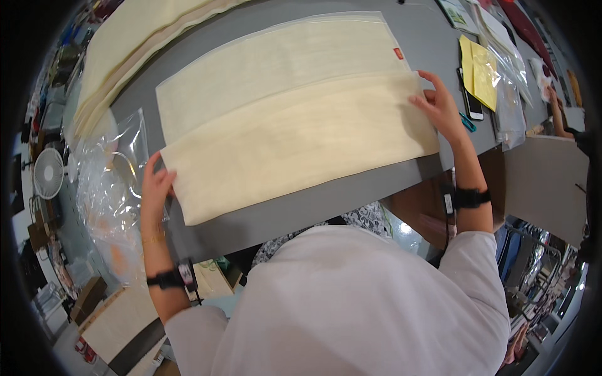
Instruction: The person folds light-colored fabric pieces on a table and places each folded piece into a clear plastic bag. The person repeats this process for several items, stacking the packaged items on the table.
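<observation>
A pale cream cloth [301, 144] lies spread on the grey table, its near part folded up over the paler far part. A small red tag [398, 54] is on the right edge of the far part. At the left end of the fold, my left hand [155, 186] pinches the edge between thumb and fingers. My right hand [440, 108] grips the upper right corner of the folded part, thumb on top of the cloth. Parts of the fingers on both hands are hidden under the fabric.
A stack of similar cream cloth [135, 44] lies at the far left. Clear plastic bags [113, 188] hang over the left table edge. At right are a yellow packet [478, 72], a phone [474, 105], teal-handled scissors [468, 122] and more clear bags [509, 119].
</observation>
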